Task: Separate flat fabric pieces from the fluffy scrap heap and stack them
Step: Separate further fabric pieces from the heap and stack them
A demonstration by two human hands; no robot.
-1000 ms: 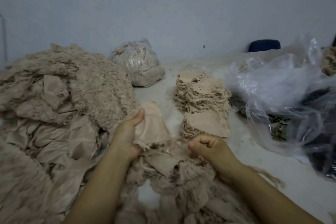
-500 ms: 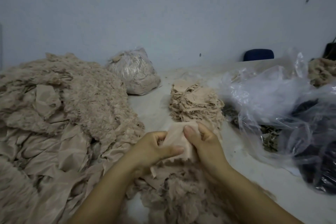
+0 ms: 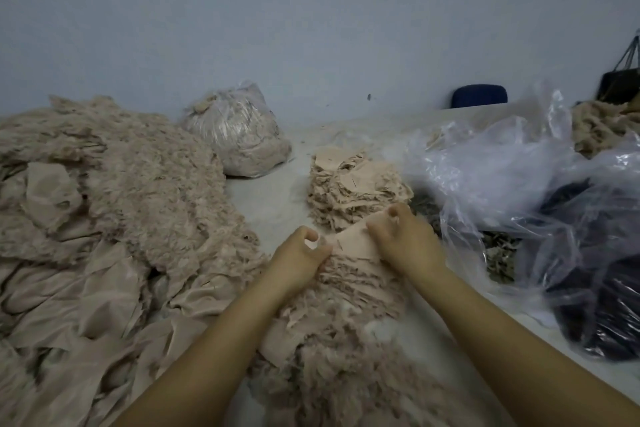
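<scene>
A flat beige fabric piece (image 3: 355,242) lies on top of a near stack of beige pieces (image 3: 353,284), held at both ends. My left hand (image 3: 298,260) pinches its left edge with curled fingers. My right hand (image 3: 403,239) grips its right edge, knuckles up. Behind them stands a taller stack of flat pieces (image 3: 356,187). The fluffy scrap heap (image 3: 114,201) spreads over the left of the table, with more fluffy scraps (image 3: 339,378) between my forearms.
A filled clear bag (image 3: 239,135) sits at the back by the wall. Crumpled clear plastic bags (image 3: 512,184) with dark contents crowd the right side. A blue chair back (image 3: 479,95) shows beyond the table. Bare tabletop (image 3: 273,198) lies between heap and stacks.
The piece that my left hand held up alone a second ago was taken in both hands and lowered onto the near stack. Both hands moved forward and apart to its edges.
</scene>
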